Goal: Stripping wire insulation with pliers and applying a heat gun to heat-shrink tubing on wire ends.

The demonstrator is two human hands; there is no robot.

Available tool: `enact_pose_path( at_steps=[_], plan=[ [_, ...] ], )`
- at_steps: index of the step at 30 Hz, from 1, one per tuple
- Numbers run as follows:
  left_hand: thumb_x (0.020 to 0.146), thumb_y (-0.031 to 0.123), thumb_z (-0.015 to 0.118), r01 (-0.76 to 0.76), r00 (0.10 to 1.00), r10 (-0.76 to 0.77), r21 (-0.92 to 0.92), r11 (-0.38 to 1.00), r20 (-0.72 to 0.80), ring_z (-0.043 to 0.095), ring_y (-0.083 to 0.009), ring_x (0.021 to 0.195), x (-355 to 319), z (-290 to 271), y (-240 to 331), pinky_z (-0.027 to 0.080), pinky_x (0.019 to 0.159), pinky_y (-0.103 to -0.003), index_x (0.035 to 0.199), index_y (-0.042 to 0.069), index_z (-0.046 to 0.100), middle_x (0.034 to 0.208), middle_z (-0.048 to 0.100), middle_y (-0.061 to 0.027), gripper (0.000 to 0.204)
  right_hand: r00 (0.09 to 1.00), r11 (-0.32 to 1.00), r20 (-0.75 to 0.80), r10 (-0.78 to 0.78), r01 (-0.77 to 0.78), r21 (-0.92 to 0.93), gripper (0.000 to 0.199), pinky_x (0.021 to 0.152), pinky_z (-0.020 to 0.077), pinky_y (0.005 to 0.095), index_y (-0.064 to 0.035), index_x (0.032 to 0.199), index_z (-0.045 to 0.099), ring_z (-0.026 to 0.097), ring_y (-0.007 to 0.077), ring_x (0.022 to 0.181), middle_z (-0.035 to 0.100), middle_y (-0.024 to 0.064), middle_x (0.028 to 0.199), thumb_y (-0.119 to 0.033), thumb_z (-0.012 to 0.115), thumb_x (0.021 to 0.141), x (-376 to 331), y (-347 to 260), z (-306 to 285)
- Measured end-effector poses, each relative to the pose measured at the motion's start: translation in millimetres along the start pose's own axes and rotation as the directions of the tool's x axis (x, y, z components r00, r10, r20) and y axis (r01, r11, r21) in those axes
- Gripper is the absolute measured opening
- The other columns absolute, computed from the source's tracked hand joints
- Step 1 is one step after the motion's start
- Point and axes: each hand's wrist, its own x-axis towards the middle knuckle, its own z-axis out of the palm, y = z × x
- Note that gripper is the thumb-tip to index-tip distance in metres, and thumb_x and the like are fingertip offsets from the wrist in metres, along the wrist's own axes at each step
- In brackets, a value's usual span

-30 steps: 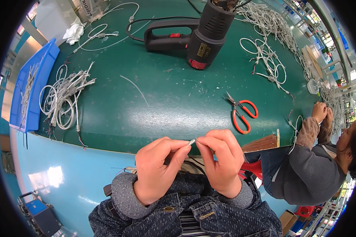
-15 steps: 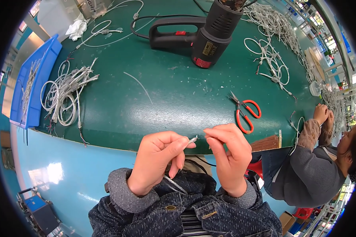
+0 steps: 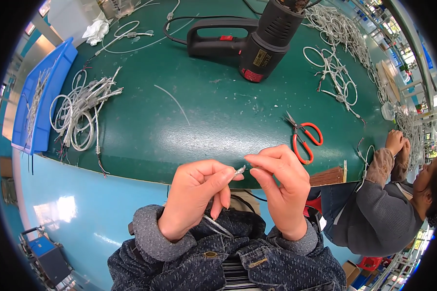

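My left hand point(image 3: 196, 194) is closed, pinching a thin cable with a clear, silvery jacket. The cable's frayed, braided end point(image 3: 239, 170) pokes out past the thumb and index finger, and its length point(image 3: 217, 226) hangs below the palm toward my lap. My right hand point(image 3: 282, 186) is held just right of that end, index finger and thumb slightly apart. Nothing shows between those fingertips; the other fingers are partly hidden. Beyond my right hand, scissors point(image 3: 303, 137) with red handles lie on the green table point(image 3: 218, 114), blades partly spread.
A black heat gun point(image 3: 262, 43) stands at the table's back. Cable bundles lie at left point(image 3: 85, 109) and right point(image 3: 337, 80), beside a blue tray point(image 3: 58, 82) and a large cable pile point(image 3: 335, 24). At right, a co-worker point(image 3: 383, 203) sits with hands on the table.
My right hand has shifted slightly left and up, its index finger now nearer the cable end. My left hand still pinches the cable. The whole view has shifted a little.
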Motion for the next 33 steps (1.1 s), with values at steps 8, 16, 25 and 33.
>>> enact_pose_path(
  at_steps=[8, 16, 25, 33],
  plan=[
    [0.094, 0.012, 0.053, -0.111, 0.994, 0.109, 0.204, 0.973, 0.022, 0.048, -0.0059, 0.042, -4.1, -1.2, -0.6, 0.034, 0.039, -0.018, 0.093, -0.003, 0.064, 0.059, 0.058, -0.0054, 0.018, 0.998, 0.997, -0.003, -0.063, 0.063, -0.048, 0.012, 0.059, 0.042, 0.024, 0.0023, 0.087, 0.064, 0.056, 0.0147, 0.072, 0.057, 0.0087, 0.081, 0.009, 0.061, 0.078, 1.4, 3.6, 0.8],
    [0.09, 0.008, 0.06, -0.242, 0.955, 0.288, 0.364, 0.899, -0.077, 0.055, -0.0067, 0.048, -6.9, 4.4, -6.6, 0.04, 0.043, -0.019, 0.093, -0.002, 0.064, 0.063, 0.061, -0.0047, 0.011, 0.963, 0.91, 0.057, 0.264, -0.268, 0.315, 0.005, 0.056, 0.0469, 0.0224, 0.0059, 0.088, 0.059, 0.059, 0.0128, 0.07, 0.06, 0.0116, 0.085, 0.009, 0.056, 0.084, -4.0, 3.4, -8.6],
    [0.085, -0.002, 0.063, -0.536, 0.768, 0.637, 0.611, 0.582, 0.068, 0.065, -0.013, 0.069, -4.2, 1.5, -19.0, 0.052, 0.06, -0.022, 0.093, -0.006, 0.063, 0.08, 0.067, -0.0108, 0.009, 0.919, 0.799, 0.162, 0.36, -0.393, 0.454, 0.009, 0.058, 0.0546, 0.0252, 0.0074, 0.092, 0.059, 0.066, 0.0166, 0.072, 0.063, 0.0129, 0.085, 0.01, 0.058, 0.083, -7.7, -3.0, -0.9],
    [0.083, -0.002, 0.065, -0.539, 0.75, 0.656, 0.65, 0.536, 0.082, 0.067, -0.0147, 0.072, -4.4, 1.0, -18.1, 0.053, 0.063, -0.023, 0.093, -0.005, 0.064, 0.082, 0.067, -0.0117, 0.01, 0.923, 0.767, 0.173, 0.343, -0.382, 0.515, 0.012, 0.058, 0.0531, 0.0217, 0.0055, 0.095, 0.062, 0.065, 0.013, 0.073, 0.064, 0.0098, 0.088, 0.007, 0.061, 0.083, -11.2, 2.4, 1.0]
  ],
)
